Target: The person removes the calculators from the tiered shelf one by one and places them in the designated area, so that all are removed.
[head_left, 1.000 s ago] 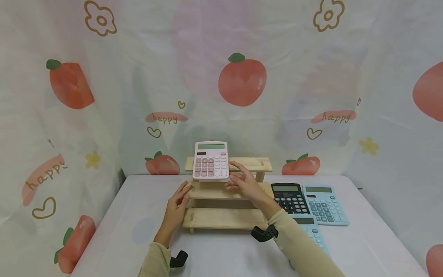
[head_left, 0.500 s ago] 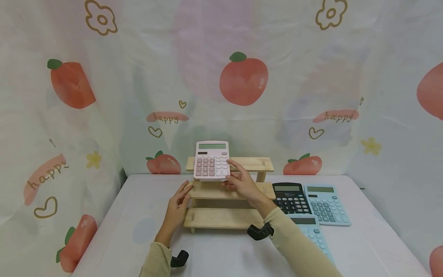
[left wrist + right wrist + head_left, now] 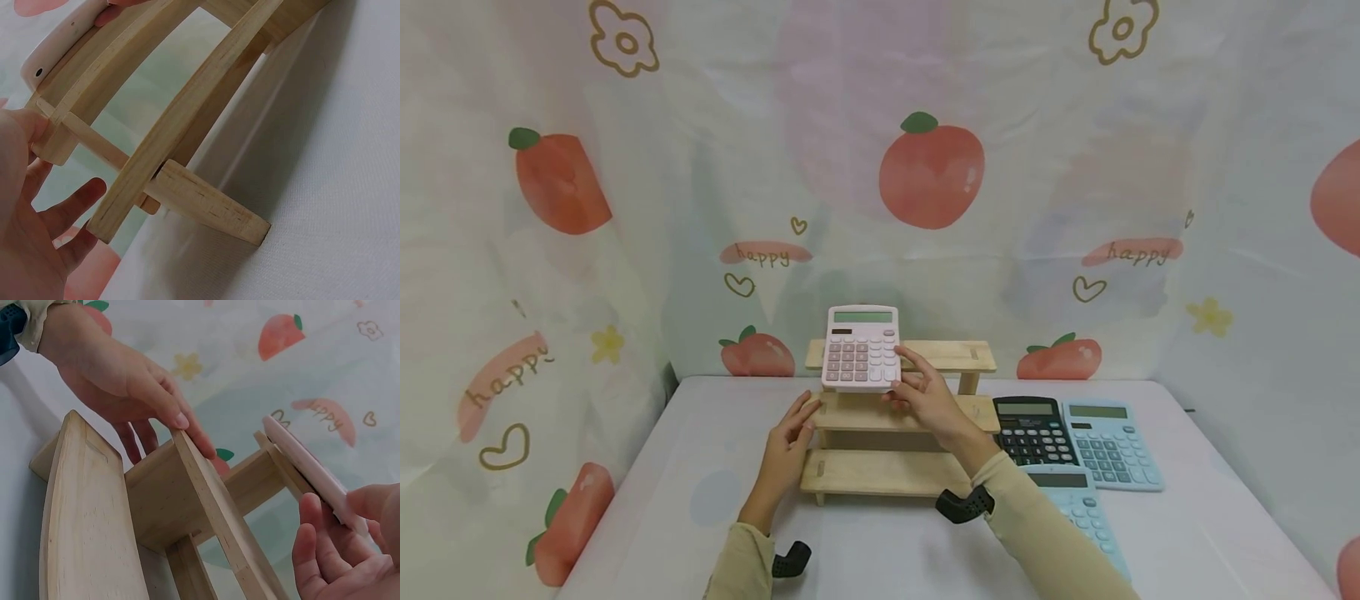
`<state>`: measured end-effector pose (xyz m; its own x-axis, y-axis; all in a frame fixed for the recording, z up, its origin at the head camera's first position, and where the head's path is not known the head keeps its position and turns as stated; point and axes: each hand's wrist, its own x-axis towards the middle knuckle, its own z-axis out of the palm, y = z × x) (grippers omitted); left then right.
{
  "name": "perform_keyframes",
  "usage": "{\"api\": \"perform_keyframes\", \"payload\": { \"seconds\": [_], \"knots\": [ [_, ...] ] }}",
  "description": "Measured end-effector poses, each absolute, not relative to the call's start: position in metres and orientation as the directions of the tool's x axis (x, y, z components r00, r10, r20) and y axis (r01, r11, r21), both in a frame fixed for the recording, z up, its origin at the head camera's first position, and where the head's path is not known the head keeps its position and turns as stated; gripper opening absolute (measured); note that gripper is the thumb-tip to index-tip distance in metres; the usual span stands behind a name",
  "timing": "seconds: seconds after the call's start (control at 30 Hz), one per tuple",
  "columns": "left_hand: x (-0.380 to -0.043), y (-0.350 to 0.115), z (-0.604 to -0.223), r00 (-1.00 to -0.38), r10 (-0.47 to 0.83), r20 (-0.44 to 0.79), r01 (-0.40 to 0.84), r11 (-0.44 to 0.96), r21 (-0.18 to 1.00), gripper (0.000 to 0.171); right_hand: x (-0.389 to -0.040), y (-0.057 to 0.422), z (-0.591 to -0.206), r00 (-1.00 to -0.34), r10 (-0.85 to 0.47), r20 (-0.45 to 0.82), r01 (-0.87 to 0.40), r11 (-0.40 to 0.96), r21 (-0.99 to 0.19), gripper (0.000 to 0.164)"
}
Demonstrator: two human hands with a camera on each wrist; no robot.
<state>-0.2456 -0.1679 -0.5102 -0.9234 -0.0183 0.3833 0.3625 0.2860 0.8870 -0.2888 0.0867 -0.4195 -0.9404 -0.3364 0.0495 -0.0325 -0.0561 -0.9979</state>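
A pink calculator point(image 3: 861, 348) is at the left part of the top shelf of a three-tier wooden stand point(image 3: 887, 473), keys and display facing me. My right hand point(image 3: 928, 404) holds the calculator's lower right edge, thumb on one side and fingers on the other. In the right wrist view the calculator point(image 3: 312, 465) shows edge-on against the top shelf. My left hand point(image 3: 784, 446) grips the left end of the middle shelf between thumb and index finger. Its other fingers point(image 3: 72, 209) stretch beside the stand in the left wrist view.
To the right of the stand lie a black calculator point(image 3: 1033, 429) and a blue calculator point(image 3: 1112, 446). Another blue calculator point(image 3: 1086, 517) is nearer, partly behind my right sleeve. A patterned cloth point(image 3: 932, 275) hangs behind the white table point(image 3: 880, 550).
The fingers of my right hand have shifted slightly on the calculator's right edge. My left hand keeps its place on the stand. The whole view has drifted a little.
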Motion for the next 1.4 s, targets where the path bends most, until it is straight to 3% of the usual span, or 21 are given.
{"api": "perform_keyframes", "payload": {
  "seconds": [0.4, 0.77, 1.1, 1.4],
  "knots": [
    [-0.245, -0.163, -0.509, -0.929, -0.024, 0.368, 0.344, 0.309, 0.887, 0.036, -0.284, 0.095, -0.419, -0.945, -0.324, 0.041, -0.013, -0.088, -0.996, 0.066],
    [-0.226, -0.156, -0.478, -0.937, -0.017, 0.348, 0.326, 0.311, 0.893, 0.035, -0.276, 0.11, -0.42, -0.943, -0.326, 0.057, -0.027, -0.094, -0.995, 0.063],
    [-0.243, -0.165, -0.51, -0.933, -0.041, 0.358, 0.329, 0.306, 0.893, 0.036, -0.265, 0.122, -0.415, -0.933, -0.352, 0.075, -0.05, -0.079, -0.996, 0.065],
    [-0.242, -0.167, -0.508, -0.933, -0.018, 0.361, 0.341, 0.282, 0.897, 0.037, -0.251, 0.136, -0.412, -0.926, -0.358, 0.121, -0.095, -0.088, -0.992, 0.067]
  ]
}}
